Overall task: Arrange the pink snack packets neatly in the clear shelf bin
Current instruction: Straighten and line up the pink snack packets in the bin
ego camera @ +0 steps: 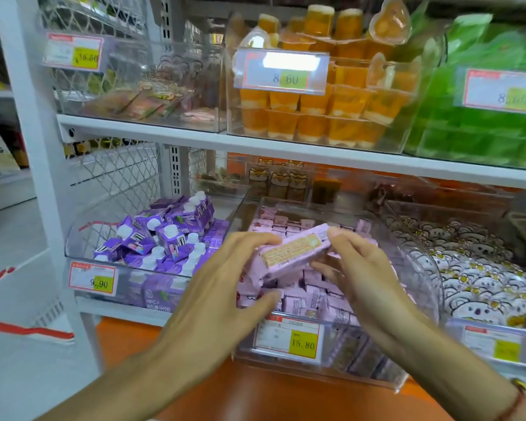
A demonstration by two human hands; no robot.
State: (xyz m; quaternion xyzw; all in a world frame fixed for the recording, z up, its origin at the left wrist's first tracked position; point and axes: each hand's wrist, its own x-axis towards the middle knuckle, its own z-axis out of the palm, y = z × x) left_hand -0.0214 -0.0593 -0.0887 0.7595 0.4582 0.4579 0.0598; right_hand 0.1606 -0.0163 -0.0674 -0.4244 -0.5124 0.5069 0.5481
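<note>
Purple drink cartons (164, 238) filled a clear bin at nine o'clock. White bear-print packets (474, 268) lay heaped at three o'clock. Orange jelly cups (325, 117) were stacked at twelve o'clock, green packets (480, 126) at two o'clock, beside yellow price tags (290, 79).

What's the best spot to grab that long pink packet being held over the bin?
By its two short ends, one hand from each side, as the left hand and right hand do: the packet is long, slim and lies nearly level.

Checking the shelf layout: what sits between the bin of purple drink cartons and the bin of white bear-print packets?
In the head view, the clear shelf bin of pink snack packets sits there.
</note>
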